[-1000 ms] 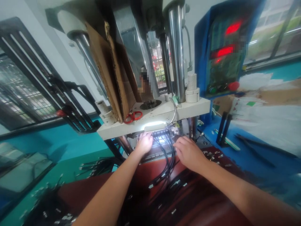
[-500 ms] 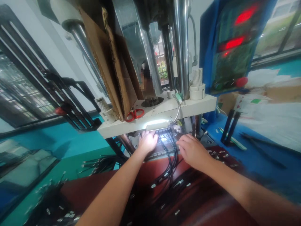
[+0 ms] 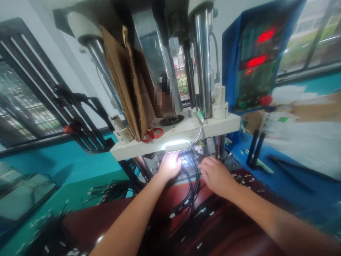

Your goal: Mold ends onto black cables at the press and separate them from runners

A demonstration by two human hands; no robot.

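Observation:
My left hand (image 3: 170,166) reaches under the lit lamp bar (image 3: 177,147), at the left of a bundle of black cables (image 3: 192,183). Glare and the bar hide its fingertips. On the other side of the bundle, my right hand (image 3: 216,175) has its fingers curled together in a pinch. What lies between them is too small to make out. The cables run out of a brightly lit metal mould (image 3: 186,159) in the press and hang toward me, with silvery connectors (image 3: 172,215) at their ends.
A white press plate (image 3: 176,137) spans above my hands, carrying red-handled scissors (image 3: 152,134) and cardboard (image 3: 119,85). More black cables (image 3: 202,213) lie on the dark red tabletop (image 3: 106,213). At the right are a blue control box (image 3: 231,64), dark tweezers (image 3: 290,172) and white bags (image 3: 306,142).
The view has shifted slightly. My left hand has moved a little to the right, closer to the cables. My right hand keeps its pinch beside the bundle.

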